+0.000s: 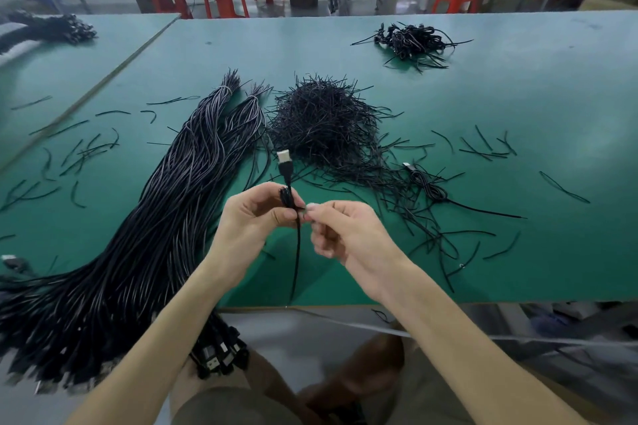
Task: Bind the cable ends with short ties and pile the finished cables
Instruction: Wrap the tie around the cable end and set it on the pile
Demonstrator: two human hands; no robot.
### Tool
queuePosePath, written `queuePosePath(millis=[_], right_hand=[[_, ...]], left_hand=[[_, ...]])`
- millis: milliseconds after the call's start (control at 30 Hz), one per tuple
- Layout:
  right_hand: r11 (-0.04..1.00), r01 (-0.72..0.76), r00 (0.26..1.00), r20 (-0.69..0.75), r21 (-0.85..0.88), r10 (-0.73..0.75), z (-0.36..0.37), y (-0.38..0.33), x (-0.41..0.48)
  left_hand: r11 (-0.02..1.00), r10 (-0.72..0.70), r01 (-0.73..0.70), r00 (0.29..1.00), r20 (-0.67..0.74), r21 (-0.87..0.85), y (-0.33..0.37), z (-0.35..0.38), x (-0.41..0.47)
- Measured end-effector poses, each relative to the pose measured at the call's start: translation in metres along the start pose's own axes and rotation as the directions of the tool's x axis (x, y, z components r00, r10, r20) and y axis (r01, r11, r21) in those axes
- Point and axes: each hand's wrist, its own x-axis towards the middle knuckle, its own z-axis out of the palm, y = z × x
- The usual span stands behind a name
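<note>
Left hand [253,214] grips cable [286,171]; right hand [340,231] pinches it, tie indistinct; bundle [138,235] cropped

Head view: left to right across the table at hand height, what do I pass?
Long cable bundle → left hand gripping a USB cable → right hand → loose coiled cable → stray short ties.

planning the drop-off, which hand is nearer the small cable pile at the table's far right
Right. The right hand is closer in and left of the small cable pile; the left hand is even further left.
</note>
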Motion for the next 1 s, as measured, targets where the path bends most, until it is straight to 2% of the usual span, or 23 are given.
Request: queuePosePath(millis=[33,67,133,233,300,367,433,500,567,733,800,833,867,900,933,967,1000], right_hand=[[0.982,-0.078,0.996,0.045,0.174,0.071,0.000,0.000,-0.001],[0.958,-0.119,0.992,0.077,0.259,0.102,-0.001,0.000,-0.002],[0.958,-0.115,0.991,0.098,0.264,0.092,-0.004,0.000,-0.001],[0.998,0.029,0.999,-0.023,0.052,-0.028,-0.010,0.000,0.000],[0.987,0.117,0.985,-0.117,-0.106,-0.130,-0.012,0.000,0.001],[0.964,0.163,0.966,-0.165,-0.208,-0.199,-0.013,-0.003,0.002],[0.946,0.160,0.962,-0.170,-0.283,-0.214,-0.016,-0.007,0.002],[0.956,0.127,0.975,-0.145,-0.266,-0.169,-0.020,-0.011,0.000],[0.971,0.091,0.982,-0.145,-0.223,-0.125,-0.024,-0.012,0.001],[0.958,0.094,0.974,-0.176,-0.271,-0.145,-0.035,-0.012,0.009],[0.911,0.111,0.963,-0.185,-0.397,-0.198,-0.048,-0.015,0.015],[0.863,0.115,0.951,-0.198,-0.492,-0.239,-0.058,-0.018,0.019],[0.798,0.112,0.932,-0.217,-0.592,-0.291,-0.069,-0.023,0.024],[0.721,0.096,0.905,-0.242,-0.686,-0.350,-0.081,-0.029,0.030],[0.647,0.067,0.876,-0.265,-0.760,-0.402,-0.094,-0.036,0.036],[0.583,0.031,0.854,-0.282,-0.812,-0.438,-0.105,-0.040,0.042],[0.531,-0.009,0.842,-0.293,-0.848,-0.453,-0.115,-0.042,0.048]], left_hand=[[0.999,0.026,-0.026,1.000,0.001,0.020,0.001,0.000,0.000],[0.999,0.041,-0.041,0.999,0.006,0.034,0.000,0.002,0.000],[1.000,0.015,-0.015,1.000,0.001,0.019,0.001,0.005,0.001],[0.998,-0.068,0.069,0.996,-0.054,0.007,0.004,0.011,0.005],[0.987,-0.157,0.155,0.986,-0.059,-0.029,0.008,0.014,0.010],[0.962,-0.265,0.263,0.964,-0.007,-0.078,0.010,0.017,0.014],[0.946,-0.323,0.322,0.946,-0.032,-0.040,0.010,0.022,0.018],[0.946,-0.315,0.323,0.941,-0.121,0.044,0.010,0.028,0.020],[0.951,-0.293,0.304,0.944,-0.150,0.059,0.010,0.031,0.020],[0.958,-0.255,0.245,0.965,0.054,0.151,0.010,0.029,0.021],[0.943,-0.224,0.216,0.975,0.002,0.251,0.013,0.019,0.025],[0.914,-0.188,0.198,0.980,-0.063,0.355,0.013,0.010,0.027],[0.842,-0.126,0.178,0.983,-0.135,0.509,0.012,0.000,0.029],[0.709,-0.044,0.167,0.980,-0.194,0.685,0.012,-0.012,0.029],[0.531,0.038,0.172,0.973,-0.226,0.830,0.012,-0.023,0.028],[0.374,0.090,0.191,0.967,-0.240,0.907,0.012,-0.033,0.028],[0.260,0.102,0.222,0.962,-0.255,0.940,0.012,-0.041,0.029]])
